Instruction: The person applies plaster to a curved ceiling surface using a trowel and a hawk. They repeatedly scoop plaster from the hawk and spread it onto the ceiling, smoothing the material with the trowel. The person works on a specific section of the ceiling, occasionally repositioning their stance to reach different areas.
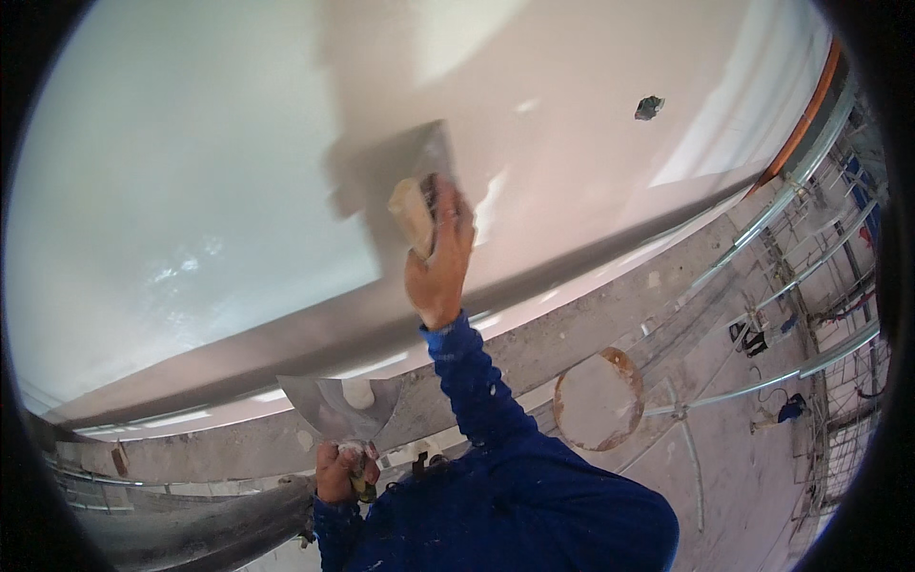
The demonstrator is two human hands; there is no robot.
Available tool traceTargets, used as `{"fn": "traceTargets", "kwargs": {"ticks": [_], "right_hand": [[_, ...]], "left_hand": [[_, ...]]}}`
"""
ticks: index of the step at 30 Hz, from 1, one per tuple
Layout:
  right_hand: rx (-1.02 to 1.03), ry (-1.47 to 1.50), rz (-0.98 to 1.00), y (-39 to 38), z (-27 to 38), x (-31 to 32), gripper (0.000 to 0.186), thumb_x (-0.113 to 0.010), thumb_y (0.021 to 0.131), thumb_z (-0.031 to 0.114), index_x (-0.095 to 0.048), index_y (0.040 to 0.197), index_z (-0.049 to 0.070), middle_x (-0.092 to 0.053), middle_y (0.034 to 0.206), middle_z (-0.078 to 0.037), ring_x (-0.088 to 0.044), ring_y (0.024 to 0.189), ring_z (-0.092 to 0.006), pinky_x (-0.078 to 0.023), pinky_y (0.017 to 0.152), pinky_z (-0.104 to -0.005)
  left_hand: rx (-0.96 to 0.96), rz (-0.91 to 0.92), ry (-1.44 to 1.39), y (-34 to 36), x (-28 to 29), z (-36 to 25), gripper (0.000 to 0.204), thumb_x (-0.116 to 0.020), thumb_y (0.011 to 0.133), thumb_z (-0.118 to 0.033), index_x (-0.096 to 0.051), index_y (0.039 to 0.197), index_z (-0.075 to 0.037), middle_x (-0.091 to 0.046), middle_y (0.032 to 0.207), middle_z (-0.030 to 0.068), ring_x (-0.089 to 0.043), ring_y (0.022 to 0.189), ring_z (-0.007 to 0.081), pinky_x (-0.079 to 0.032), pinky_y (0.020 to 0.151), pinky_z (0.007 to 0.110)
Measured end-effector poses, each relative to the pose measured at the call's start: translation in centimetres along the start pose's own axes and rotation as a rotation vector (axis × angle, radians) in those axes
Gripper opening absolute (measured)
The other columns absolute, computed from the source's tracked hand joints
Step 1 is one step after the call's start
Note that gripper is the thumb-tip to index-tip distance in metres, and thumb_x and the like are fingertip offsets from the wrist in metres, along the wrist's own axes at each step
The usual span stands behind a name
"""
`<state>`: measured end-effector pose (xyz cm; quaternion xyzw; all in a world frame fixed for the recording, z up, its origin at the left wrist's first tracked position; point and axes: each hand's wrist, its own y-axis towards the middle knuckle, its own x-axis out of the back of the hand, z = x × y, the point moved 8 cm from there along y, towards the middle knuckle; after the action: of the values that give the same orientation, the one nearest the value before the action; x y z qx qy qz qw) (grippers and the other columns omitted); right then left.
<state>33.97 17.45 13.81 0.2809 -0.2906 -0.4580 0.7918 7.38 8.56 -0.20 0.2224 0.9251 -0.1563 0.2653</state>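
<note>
My right hand [443, 253] is closed round the pale handle of a plastering trowel [412, 153]. The trowel's grey rectangular blade lies against the smooth whitish wall [219, 191], or very near it. Down at the lower left, close to my body, my left hand [335, 472] grips a wide putty knife [319, 400]. Its broad metal blade points toward the wall, with a white dab of putty [358, 393] on it. Blue sleeves cover both arms. My left fingers and the putty knife's handle look smeared with white.
A dark, ragged hole [649, 108] breaks the wall at the upper right. Behind me on the right stands a round bucket [599, 400] with pale stuff in it. Metal rails [753, 238], wire mesh [851, 419] and an orange strip [808, 119] line the right side.
</note>
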Motion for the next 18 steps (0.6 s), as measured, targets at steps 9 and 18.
{"fn": "traceTargets", "kwargs": {"ticks": [9,18], "right_hand": [[-0.747,1.031,0.397,-11.5,-1.5,2.0,0.048,-0.059,0.056,-0.009,-0.052,0.102,0.002,-0.058,0.089,-0.009,-0.057,0.084,-0.0223,-0.047,0.074,-0.0332],[-0.500,0.671,0.919,-15.2,1.5,3.7,0.037,-0.055,0.066,-0.003,-0.055,0.103,0.003,-0.057,0.101,-0.012,-0.055,0.094,-0.0227,-0.042,0.085,-0.0331]], "left_hand": [[0.018,0.045,0.010,-1.7,2.2,-1.7,0.042,-0.058,0.076,-0.024,-0.044,0.101,0.006,-0.055,0.074,0.0134,-0.050,0.047,0.0149,-0.041,0.042,0.027],[0.025,0.204,0.060,-0.9,-0.9,-2.2,0.030,-0.053,0.081,-0.023,-0.048,0.095,0.003,-0.054,0.068,0.0087,-0.049,0.048,0.0115,-0.040,0.045,0.024]]}}
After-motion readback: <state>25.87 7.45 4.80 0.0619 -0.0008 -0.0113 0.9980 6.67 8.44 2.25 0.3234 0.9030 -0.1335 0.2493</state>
